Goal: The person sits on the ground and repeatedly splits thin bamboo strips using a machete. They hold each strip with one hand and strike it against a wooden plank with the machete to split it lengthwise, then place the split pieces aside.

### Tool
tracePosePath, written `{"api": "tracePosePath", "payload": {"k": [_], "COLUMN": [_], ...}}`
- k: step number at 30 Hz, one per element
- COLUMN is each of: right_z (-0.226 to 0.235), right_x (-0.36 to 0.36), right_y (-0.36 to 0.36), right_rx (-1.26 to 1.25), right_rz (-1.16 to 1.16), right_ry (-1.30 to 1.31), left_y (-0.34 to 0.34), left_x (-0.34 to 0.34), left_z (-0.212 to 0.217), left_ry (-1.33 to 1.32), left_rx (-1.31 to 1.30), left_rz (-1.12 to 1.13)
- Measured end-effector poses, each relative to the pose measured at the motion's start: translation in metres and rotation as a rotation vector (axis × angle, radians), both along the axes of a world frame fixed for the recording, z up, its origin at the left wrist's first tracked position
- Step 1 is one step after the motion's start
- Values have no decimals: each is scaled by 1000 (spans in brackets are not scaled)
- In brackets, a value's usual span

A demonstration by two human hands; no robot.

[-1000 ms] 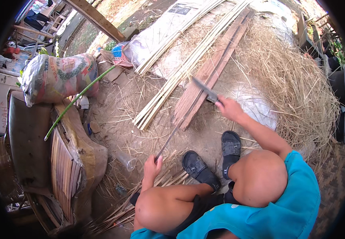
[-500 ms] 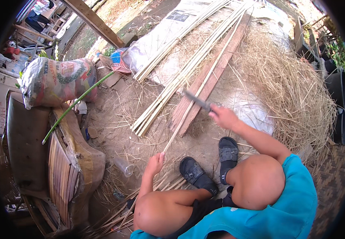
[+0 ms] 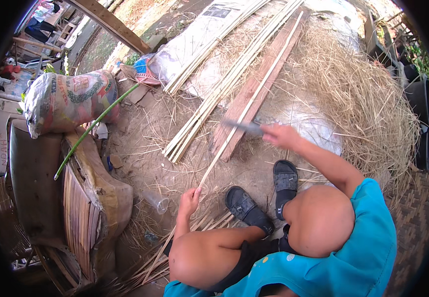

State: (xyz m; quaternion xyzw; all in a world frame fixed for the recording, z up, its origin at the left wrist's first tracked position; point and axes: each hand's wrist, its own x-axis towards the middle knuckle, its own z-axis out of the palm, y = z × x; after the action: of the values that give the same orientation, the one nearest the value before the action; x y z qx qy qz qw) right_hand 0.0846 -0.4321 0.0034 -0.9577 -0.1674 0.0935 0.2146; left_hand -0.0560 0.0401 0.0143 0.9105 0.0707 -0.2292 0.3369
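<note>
In my right hand [image 3: 280, 135] is the handle of a knife [image 3: 242, 126], its blade smeared by motion and lying across a long pale bamboo strip [image 3: 258, 89]. My left hand [image 3: 190, 200] is closed around the strip's near end. The strip stretches away from me along a reddish-brown wooden plank [image 3: 239, 106] on the ground. To the left of the plank lies a bundle of similar pale strips [image 3: 199, 114], with another bundle [image 3: 194, 67] farther left.
Fibre shavings [image 3: 368, 104] form a large heap on the right. A stuffed sack [image 3: 71, 101] rests on a worn seat [image 3: 113, 198] at left, beside a green stalk [image 3: 95, 123]. A clear plastic cup [image 3: 156, 202] lies near my left hand. More strips [image 3: 160, 260] lie by my left leg.
The knife has swung a little nearer to me, its blade now more level across the strip. My left hand still grips the near end, slightly farther left. The whole view has shifted slightly.
</note>
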Motion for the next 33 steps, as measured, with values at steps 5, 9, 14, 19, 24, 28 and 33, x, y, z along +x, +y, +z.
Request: {"api": "tracePosePath", "payload": {"k": [5,9,14,19,24,28,33], "right_z": [14,-10,39,13,2,12,24], "right_x": [43,26,84,-2,-5,116,36], "right_y": [-25,-32,-110,40,38,-175,-4], "right_rx": [73,-8,19,161,110,-199,146], "right_rz": [-241,39,-696,-95,107,-760,-306], "right_ry": [20,-5,-59,67,17,-126,69], "left_y": [6,35,114,-4,-40,26,-5], "left_x": [-1,-32,-83,0,18,-24,20], "left_z": [4,6,18,-5,2,11,10], "left_ry": [-57,-42,152,-163,-115,-70,-25], "left_rx": [34,94,123,92,349,346,29], "left_rz": [4,36,98,-30,-173,-241,-180]}}
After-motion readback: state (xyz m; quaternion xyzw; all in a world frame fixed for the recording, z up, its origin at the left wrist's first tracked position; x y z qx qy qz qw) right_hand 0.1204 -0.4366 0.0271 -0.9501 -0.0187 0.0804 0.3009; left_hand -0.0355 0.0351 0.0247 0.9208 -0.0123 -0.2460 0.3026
